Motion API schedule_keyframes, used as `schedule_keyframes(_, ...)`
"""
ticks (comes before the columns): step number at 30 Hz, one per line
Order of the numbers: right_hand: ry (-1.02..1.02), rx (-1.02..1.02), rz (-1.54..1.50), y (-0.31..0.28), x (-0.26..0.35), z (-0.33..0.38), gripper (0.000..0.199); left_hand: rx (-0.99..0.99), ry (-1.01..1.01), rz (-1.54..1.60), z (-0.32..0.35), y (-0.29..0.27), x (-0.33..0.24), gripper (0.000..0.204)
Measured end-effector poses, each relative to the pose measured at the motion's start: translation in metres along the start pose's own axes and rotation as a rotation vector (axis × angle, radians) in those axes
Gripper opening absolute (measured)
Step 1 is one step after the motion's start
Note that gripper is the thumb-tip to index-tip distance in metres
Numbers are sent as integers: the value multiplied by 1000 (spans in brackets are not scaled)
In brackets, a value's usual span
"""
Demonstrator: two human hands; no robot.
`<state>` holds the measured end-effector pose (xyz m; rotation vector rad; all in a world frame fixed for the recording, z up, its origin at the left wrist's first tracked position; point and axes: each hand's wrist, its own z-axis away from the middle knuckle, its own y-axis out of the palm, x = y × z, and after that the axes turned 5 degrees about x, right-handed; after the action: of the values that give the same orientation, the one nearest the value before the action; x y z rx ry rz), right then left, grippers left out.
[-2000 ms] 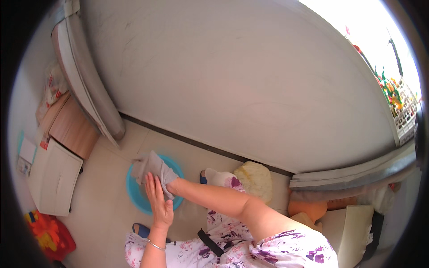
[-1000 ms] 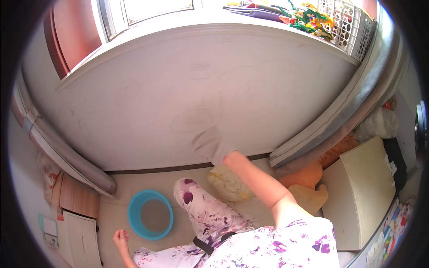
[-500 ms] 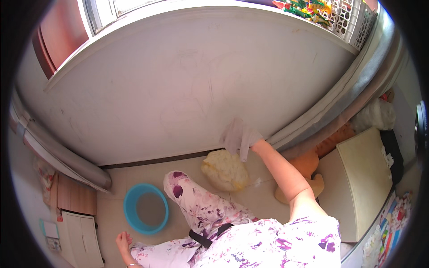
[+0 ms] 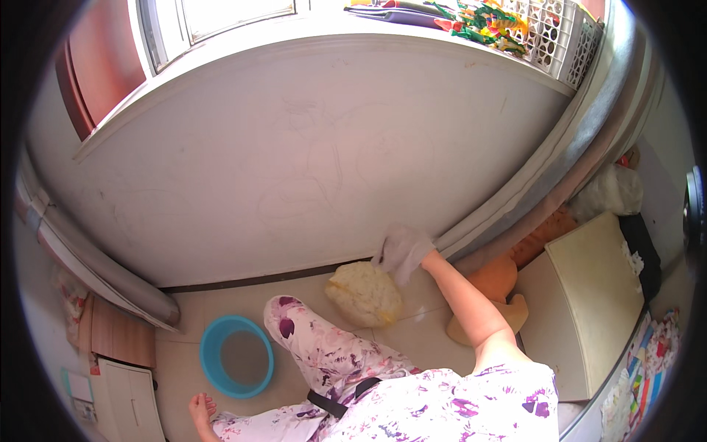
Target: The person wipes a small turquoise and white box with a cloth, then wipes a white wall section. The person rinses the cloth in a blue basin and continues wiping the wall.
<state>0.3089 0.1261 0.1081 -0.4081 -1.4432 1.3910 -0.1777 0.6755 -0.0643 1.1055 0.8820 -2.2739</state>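
Note:
A pale grey cloth [image 4: 401,249] is draped over my right hand [image 4: 428,255], which presses it to the lower part of the white wall [image 4: 243,162]. The cloth hides most of the fingers, and one end hangs down. Just left of and below it, a yellowish-white bundle [image 4: 364,296], perhaps a stuffed bag or cushion, lies on the floor against the wall base. My left hand [image 4: 202,407] rests near my knee at the lower left, its fingers curled in with nothing visible in them. Beyond it stands a blue basin [image 4: 237,357] with greyish water inside.
Rolled-back curtains hang at left [image 4: 103,250] and right [image 4: 515,199]. On the sill above are a white plastic basket [image 4: 563,40] and colourful packets [image 4: 490,26]. An orange cushioned seat [image 4: 493,278] and a cream cabinet [image 4: 582,302] stand at right; a small cabinet [image 4: 125,390] at left.
My right hand has moved the cloth slightly down and right along the wall, and the cloth is more bunched. The view has tilted a little upward. My left hand stays near my knee.

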Motion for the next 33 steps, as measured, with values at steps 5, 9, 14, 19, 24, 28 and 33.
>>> schedule_keyframes(5, -357, -236, -52, -23, 35, 15, 22, -23, 3, 33, 5, -7, 9, 24)
schedule_keyframes(9, -204, -516, 318, -39, 38, -7, 28, -18, 23, 54, 0, 4, 2, 23)
schedule_keyframes(14, -262, -617, -91, -65, 58, -33, 25, -31, 3, 25, 5, 6, -3, 23)
schedule_keyframes(19, -568, -614, -1320, -63, 56, -53, 19, 0, 28, 8, 2, 17, -8, 23)
schedule_keyframes(24, -455, -1074, -413, -82, 85, -85, 22, 5, -8, 6, 8, 26, -18, 22)
schedule_keyframes(28, -392, -1297, 164, -89, 103, -107, 27, 0, -57, -4, 12, 19, -18, 22)
schedule_keyframes(33, -347, -1359, 499, -91, 120, -131, 35, 18, -73, 16, 11, 14, -17, 22)
